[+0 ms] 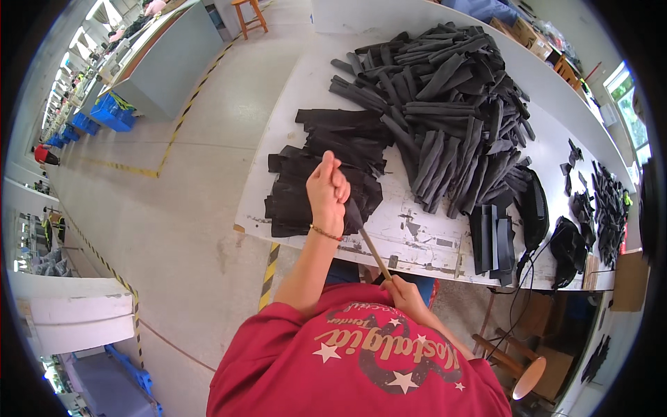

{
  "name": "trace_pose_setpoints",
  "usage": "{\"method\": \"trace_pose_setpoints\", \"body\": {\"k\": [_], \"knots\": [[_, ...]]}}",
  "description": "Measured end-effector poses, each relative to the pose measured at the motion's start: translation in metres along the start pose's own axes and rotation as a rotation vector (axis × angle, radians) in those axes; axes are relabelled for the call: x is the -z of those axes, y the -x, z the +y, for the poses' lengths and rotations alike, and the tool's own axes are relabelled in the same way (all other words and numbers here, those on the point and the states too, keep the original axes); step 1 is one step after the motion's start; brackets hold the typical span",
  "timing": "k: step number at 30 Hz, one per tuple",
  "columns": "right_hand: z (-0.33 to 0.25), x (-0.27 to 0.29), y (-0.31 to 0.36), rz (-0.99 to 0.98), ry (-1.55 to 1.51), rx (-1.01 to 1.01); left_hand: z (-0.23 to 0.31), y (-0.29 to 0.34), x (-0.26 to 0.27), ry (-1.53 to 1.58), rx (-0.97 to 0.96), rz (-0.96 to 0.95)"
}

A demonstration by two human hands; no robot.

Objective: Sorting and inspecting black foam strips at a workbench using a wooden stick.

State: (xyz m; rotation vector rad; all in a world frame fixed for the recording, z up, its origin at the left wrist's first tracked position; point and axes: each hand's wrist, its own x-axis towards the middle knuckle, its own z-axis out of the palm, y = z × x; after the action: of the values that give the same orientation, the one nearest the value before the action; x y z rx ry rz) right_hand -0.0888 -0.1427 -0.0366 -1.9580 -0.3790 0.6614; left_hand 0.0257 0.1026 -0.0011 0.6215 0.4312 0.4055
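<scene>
My left hand is raised over the near left of the white table, its fingers curled together. A black fabric piece comes out below these fingers and covers the far end of a thin wooden stick. The stick slants down toward my body, and my right hand is closed around its near end. Under and behind my left hand lie flat black fabric strips in overlapping rows. What my left fingertips press on is partly hidden.
A big heap of rolled black fabric pieces covers the table's far middle. Black bags with a cable and more dark pieces lie to the right. A wooden stool stands below right. Blue bins line the left aisle.
</scene>
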Motion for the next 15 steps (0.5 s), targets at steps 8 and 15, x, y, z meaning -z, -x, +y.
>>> {"method": "trace_pose_setpoints", "body": {"k": [8,15], "knots": [[-0.027,0.019,-0.018,0.038,-0.181,-0.098,-0.024,0.021,0.002,0.131,0.234,-0.21],[-0.029,0.016,0.003,-0.06,-0.042,-0.048,-0.004,0.013,-0.004,-0.011,0.148,-0.117]]}}
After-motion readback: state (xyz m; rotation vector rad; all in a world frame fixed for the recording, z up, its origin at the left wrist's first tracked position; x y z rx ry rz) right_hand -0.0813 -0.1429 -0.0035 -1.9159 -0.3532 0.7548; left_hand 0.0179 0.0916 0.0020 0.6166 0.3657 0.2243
